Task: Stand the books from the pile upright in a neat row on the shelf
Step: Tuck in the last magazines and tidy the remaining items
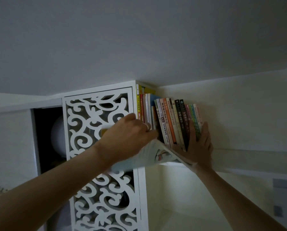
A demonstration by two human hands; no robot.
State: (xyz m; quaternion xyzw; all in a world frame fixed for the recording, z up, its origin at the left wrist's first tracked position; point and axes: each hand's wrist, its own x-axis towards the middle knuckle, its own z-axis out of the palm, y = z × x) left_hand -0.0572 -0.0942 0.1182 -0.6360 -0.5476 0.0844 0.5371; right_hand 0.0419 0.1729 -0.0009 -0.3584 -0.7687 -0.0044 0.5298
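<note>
- While the row of books (177,120) already stands on the high shelf (239,151), its spines lean, tops tilted to the left, and the right hand (199,144) lies flat against its right end with fingers straight, propping it without clasping anything.
- A thin, pale, floppy book (156,155) hangs in front of the shelf edge, bowed so that its middle peaks just below the gap in the row; one end runs down towards the left forearm, the other towards the right wrist.
- The left hand (131,130) reaches across the fretwork cabinet door (97,130) with fingers curled at the book's upper edge and appears to grip it there, though the contact itself is hidden behind the knuckles.
- That gap sits between the taller books by the cabinet wall (145,105) and the leaning row, directly above and behind the left hand's grip.
- Judged from this, the book's long axis lies nearly crosswise to the slot, so it needs turning upright before it slides in; the left hand is the nearer one for that, while the right keeps the row from toppling.
</note>
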